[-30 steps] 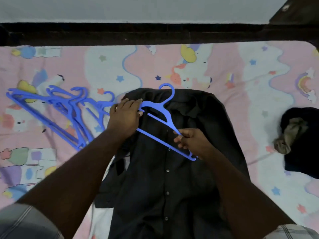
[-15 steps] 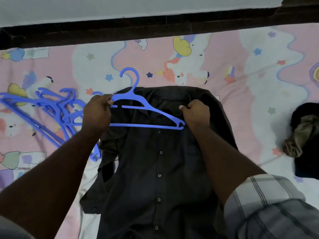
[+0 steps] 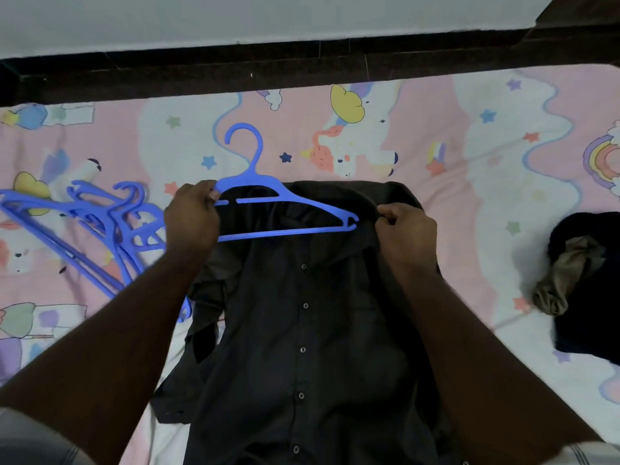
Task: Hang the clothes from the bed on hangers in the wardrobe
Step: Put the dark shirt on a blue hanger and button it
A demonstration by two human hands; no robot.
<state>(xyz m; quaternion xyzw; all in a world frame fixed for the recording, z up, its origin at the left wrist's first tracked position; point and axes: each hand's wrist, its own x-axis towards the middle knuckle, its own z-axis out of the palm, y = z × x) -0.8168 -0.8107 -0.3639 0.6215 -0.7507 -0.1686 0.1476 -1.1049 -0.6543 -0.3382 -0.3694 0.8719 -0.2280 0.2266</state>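
since half a second ago the blue hanger (image 3: 285, 209) sits with its hook further up over the bedsheet (image 3: 469, 196), and the right hand (image 3: 407, 234) has shifted from the hanger's right tip to the fabric just beside it. the left hand (image 3: 191, 219) grips the hanger's left shoulder, fingers curled round it. the right hand pinches the dark shirt (image 3: 302, 330) at its shoulder edge, right of centre. the hanger lies between the hands across the shirt's collar, at mid frame. the shirt lies spread on the bed, buttons up. a pile of spare blue hangers (image 3: 100, 226) rests at left; a dark bundle of clothes (image 3: 583, 283) lies at the right edge.
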